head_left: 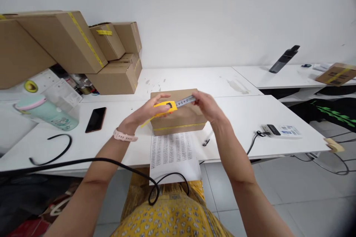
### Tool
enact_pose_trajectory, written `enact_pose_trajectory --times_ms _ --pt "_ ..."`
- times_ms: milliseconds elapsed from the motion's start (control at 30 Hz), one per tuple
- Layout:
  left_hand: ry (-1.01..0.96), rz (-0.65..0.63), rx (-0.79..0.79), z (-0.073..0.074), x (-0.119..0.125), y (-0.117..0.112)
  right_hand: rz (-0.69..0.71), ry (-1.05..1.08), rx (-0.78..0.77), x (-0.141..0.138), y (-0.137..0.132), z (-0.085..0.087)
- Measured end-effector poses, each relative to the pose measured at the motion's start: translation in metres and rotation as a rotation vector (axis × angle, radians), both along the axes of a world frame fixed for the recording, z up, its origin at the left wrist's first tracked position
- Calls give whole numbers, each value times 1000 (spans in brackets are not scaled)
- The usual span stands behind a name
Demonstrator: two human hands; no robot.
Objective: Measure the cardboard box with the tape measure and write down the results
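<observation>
In yellow casing, held a handheld tool (172,106) between both hands, over a cardboard box (180,120) on a white table (233,133). Closed the left hand (147,110) around the casing, thumb on top, upper fingers loosely extended; pinched the right end of a grey marked strip (185,102) with the right hand (208,108). Laid at the box's near side: printed sheet (172,152). Placed left: black phone (96,119); farther left, pale green bottle (48,113). Piled far left: stacked cartons (114,79). Set far right: dark bottle (284,59).
</observation>
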State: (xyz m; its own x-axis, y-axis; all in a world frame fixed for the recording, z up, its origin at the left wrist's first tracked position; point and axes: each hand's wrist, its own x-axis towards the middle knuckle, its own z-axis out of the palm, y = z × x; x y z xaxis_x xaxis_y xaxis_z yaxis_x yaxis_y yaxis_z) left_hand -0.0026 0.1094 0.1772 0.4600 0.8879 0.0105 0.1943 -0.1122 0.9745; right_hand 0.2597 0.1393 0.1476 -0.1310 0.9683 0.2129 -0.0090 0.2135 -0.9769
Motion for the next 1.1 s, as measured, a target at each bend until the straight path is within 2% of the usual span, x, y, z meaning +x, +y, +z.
enact_pose_trajectory --times_ms 100,200,300,367,467,633,733,1100 --pt "70 111 -20 4 -38 15 -129 68 -32 38 28 -11" --pt "130 180 -112 2 -80 30 -204 16 -132 70 46 -33" --pt "184 215 -200 -5 -111 43 -238 -15 -216 82 56 -57" --pt "204 208 -240 -9 -122 51 -264 -54 -236 81 59 -68" --pt "215 180 -262 -12 -125 59 -265 -163 -252 74 59 -73" --pt "258 108 -236 -7 -116 63 -164 -329 -281 58 49 -62" --pt "263 55 -242 -6 -114 65 -138 -349 -284 48 45 -56" --pt "270 49 -254 -9 -120 66 -156 -422 -256 40 39 -53"
